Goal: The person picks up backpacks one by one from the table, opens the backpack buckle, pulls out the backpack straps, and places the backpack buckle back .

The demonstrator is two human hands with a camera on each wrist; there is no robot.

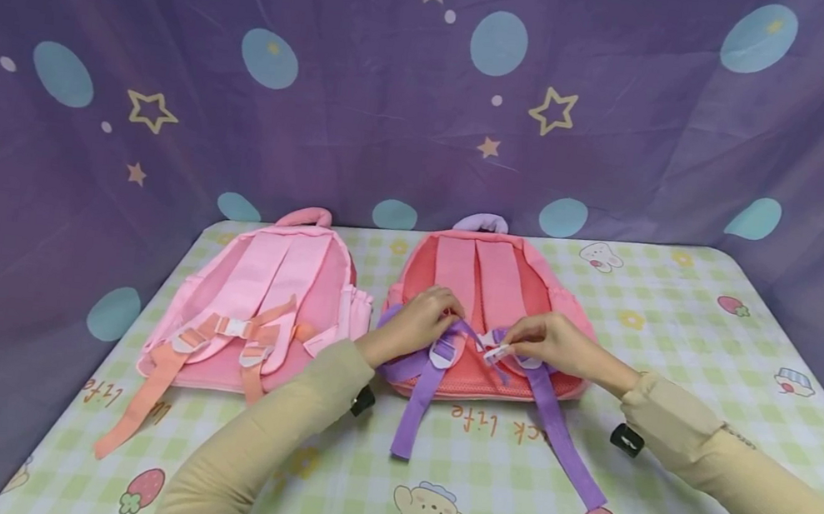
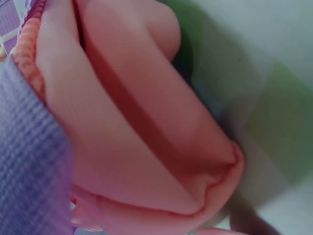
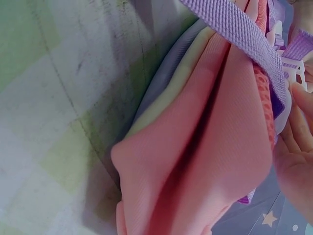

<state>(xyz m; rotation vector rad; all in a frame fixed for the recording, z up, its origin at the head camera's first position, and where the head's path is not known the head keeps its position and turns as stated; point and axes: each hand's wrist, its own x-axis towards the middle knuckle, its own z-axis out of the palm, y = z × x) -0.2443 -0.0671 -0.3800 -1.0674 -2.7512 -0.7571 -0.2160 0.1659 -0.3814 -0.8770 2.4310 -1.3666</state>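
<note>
A coral-pink backpack (image 1: pixel 441 386) lies with its shoulder straps up, its purple webbing straps (image 1: pixel 420 413) hanging toward the front. My left hand (image 1: pixel 416 322) pinches a purple strap end (image 1: pixel 470 330) over the bag's lower left. From the other side, my right hand (image 1: pixel 557 343) pinches a white plastic buckle piece (image 1: pixel 496 352), close to the strap end. The right wrist view has this buckle (image 3: pixel 295 72) beside the fingers of the right hand (image 3: pixel 296 156). Mostly the bag's coral side (image 2: pixel 122 127) and a blurred purple strap (image 2: pixel 32 156) fill the left wrist view.
Left of it lies a light pink backpack (image 1: pixel 311 313) with orange straps (image 1: pixel 144 401) and a white chest buckle (image 1: pixel 233 327) joined across them. Both bags are on a green checked tablecloth (image 1: pixel 507 501). A purple curtain (image 1: pixel 366 118) rises behind the table.
</note>
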